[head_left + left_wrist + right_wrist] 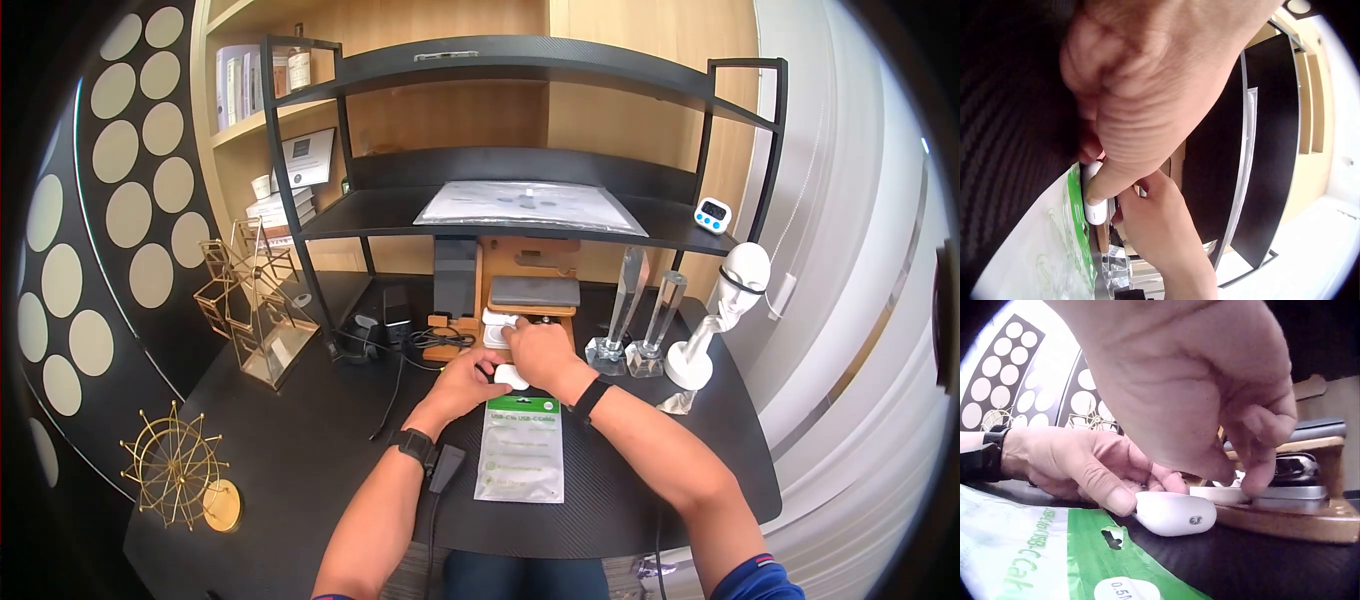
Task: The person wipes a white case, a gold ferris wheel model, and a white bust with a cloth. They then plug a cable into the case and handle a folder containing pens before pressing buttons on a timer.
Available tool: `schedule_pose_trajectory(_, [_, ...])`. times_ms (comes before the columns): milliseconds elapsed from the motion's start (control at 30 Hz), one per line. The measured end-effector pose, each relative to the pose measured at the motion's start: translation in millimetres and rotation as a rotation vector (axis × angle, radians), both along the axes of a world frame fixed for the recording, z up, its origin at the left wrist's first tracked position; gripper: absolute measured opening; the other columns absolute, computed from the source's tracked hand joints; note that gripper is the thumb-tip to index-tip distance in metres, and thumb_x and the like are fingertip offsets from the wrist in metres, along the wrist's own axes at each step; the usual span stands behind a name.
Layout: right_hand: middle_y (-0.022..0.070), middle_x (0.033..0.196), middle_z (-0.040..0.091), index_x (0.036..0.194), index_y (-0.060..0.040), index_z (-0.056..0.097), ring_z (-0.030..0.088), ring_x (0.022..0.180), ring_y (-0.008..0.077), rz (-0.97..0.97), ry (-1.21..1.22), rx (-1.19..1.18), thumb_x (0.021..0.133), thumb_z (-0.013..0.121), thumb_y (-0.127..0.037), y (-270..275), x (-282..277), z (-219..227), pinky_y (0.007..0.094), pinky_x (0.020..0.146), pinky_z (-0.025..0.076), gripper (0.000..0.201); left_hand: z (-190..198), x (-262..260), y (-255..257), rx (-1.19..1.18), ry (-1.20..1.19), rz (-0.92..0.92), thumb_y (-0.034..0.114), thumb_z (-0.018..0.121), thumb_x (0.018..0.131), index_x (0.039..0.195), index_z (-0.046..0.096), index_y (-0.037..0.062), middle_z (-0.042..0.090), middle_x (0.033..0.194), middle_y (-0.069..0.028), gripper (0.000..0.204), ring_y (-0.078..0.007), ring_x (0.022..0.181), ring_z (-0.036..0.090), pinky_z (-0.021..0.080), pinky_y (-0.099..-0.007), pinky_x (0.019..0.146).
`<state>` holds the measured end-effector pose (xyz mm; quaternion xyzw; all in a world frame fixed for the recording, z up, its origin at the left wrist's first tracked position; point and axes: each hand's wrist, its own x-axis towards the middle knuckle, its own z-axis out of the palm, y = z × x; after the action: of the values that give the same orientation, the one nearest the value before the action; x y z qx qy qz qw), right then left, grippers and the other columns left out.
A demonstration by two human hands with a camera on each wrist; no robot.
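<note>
In the head view, my left hand (468,384) holds a white earbud case (511,377) low over the desk, just behind a plastic pouch (520,455). Its thumb lies along the case, and the rounded end with a small port (1195,520) faces the right wrist camera. My right hand (545,355) reaches over the front of a wooden desk organizer (465,325). There its bent fingers pinch at a flat white piece (1219,495) beside a grey metal item (1290,495). The palm hides part of that grip. The pouch has a green top and USB-C cable print.
Black cables (445,338) lie left of the organizer. Crystal trophies (645,330) and a white head figurine (690,360) stand right. A black shelf (380,212) spans the back. Gold ornaments (175,470) occupy the left. A dark plug (447,468) lies by the left wrist.
</note>
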<state>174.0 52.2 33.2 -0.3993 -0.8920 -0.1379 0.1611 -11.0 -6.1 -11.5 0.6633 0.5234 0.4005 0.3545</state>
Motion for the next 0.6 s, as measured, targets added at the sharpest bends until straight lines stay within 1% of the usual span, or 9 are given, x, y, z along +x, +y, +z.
schedule_pose_trajectory(67, [0.0187,0.118,0.072,0.115,-0.0034,0.075,0.078,0.091,0.0372,-0.001,-0.057,-0.004,0.09,0.067,-0.01,0.7,-0.7,-2.4,0.0483,0.078,0.062,0.027,-2.3,-0.7,0.8,0.033,-0.004,0.0,0.017,0.093,0.081,0.12,0.071,0.0041,0.061,0.103,-0.0013,0.047,-0.0108,0.083,0.059,0.054,-0.0272,0.078])
schedule_pose_trajectory(200, [0.0188,0.117,0.071,0.113,-0.0033,0.076,0.077,0.094,0.0378,0.057,0.001,0.005,0.092,0.065,-0.01,3.4,7.1,-6.9,0.0484,0.079,0.062,0.025,-8.6,-2.8,7.3,0.04,-0.017,0.026,0.019,0.093,0.081,0.125,0.067,0.0045,0.06,0.104,-0.0014,0.053,-0.0117,0.084,0.059,0.053,-0.0282,0.077])
schedule_pose_trajectory(300, [0.0197,0.117,0.069,0.111,-0.0025,0.077,0.076,0.096,0.0389,0.085,0.047,-0.027,0.093,0.063,-0.011,5.9,10.9,-11.5,0.0491,0.083,0.061,0.024,-17.8,-2.5,11.3,0.085,-0.073,0.05,0.022,0.09,0.085,0.129,0.063,0.0033,0.06,0.101,-0.0016,0.055,-0.0123,0.083,0.06,0.053,-0.0285,0.076])
schedule_pose_trajectory(367, [0.0189,0.118,0.066,0.123,-0.0031,0.074,0.074,0.1,0.0397,0.093,0.1,-0.072,0.093,0.061,-0.006,7.4,11.0,-10.7,0.0495,0.09,0.059,0.034,-16.1,-1.6,11.8,0.073,-0.076,0.086,0.022,0.085,0.089,0.136,0.06,-0.0004,0.059,0.096,-0.0024,0.057,-0.0131,0.08,0.061,0.054,-0.03,0.075])
schedule_pose_trajectory(400, [0.0189,0.118,0.066,0.123,-0.0031,0.074,0.074,0.1,0.0397,0.094,0.098,-0.069,0.093,0.061,-0.006,7.3,11.0,-11.3,0.0495,0.09,0.059,0.034,-15.9,-0.9,11.3,0.076,-0.078,0.086,0.022,0.085,0.089,0.136,0.06,-0.0004,0.059,0.096,-0.0024,0.057,-0.0131,0.08,0.061,0.054,-0.03,0.075])
schedule_pose_trajectory(467, [0.0189,0.119,0.066,0.126,-0.0031,0.075,0.073,0.102,0.0397,0.081,0.128,-0.093,0.093,0.059,-0.005,4.8,11.1,-12.6,0.0499,0.093,0.058,0.036,-14.3,2.1,8.4,0.087,-0.03,0.146,0.023,0.081,0.091,0.146,0.054,-0.0061,0.064,0.09,-0.0043,0.068,-0.0152,0.079,0.066,0.055,-0.0313,0.075])
schedule_pose_trajectory(500, [0.0189,0.119,0.066,0.126,-0.0031,0.075,0.073,0.102,0.0397,0.08,0.128,-0.093,0.093,0.059,-0.005,4.0,10.9,-13.8,0.0499,0.093,0.058,0.036,-13.1,1.8,7.6,0.087,-0.03,0.146,0.023,0.081,0.091,0.146,0.054,-0.0061,0.064,0.09,-0.0043,0.068,-0.0152,0.079,0.066,0.055,-0.0313,0.075])
schedule_pose_trajectory(567, [0.0194,0.118,0.066,0.127,-0.004,0.075,0.073,0.102,0.0393,0.061,0.143,-0.08,0.094,0.059,-0.005,2.0,10.5,-17.0,0.05,0.093,0.058,0.037,-10.8,1.3,6.3,0.073,0.026,0.132,0.023,0.08,0.092,0.155,0.047,-0.0087,0.069,0.087,-0.0061,0.077,-0.0169,0.08,0.069,0.056,-0.0324,0.076])
schedule_pose_trajectory(600, [0.0194,0.118,0.066,0.127,-0.004,0.075,0.073,0.102,0.0393,0.059,0.143,-0.082,0.094,0.059,-0.005,1.2,11.4,-18.6,0.05,0.093,0.058,0.037,-11.4,1.6,6.9,0.071,0.026,0.13,0.023,0.08,0.092,0.155,0.047,-0.0087,0.069,0.087,-0.0061,0.077,-0.0169,0.08,0.069,0.056,-0.0324,0.076])
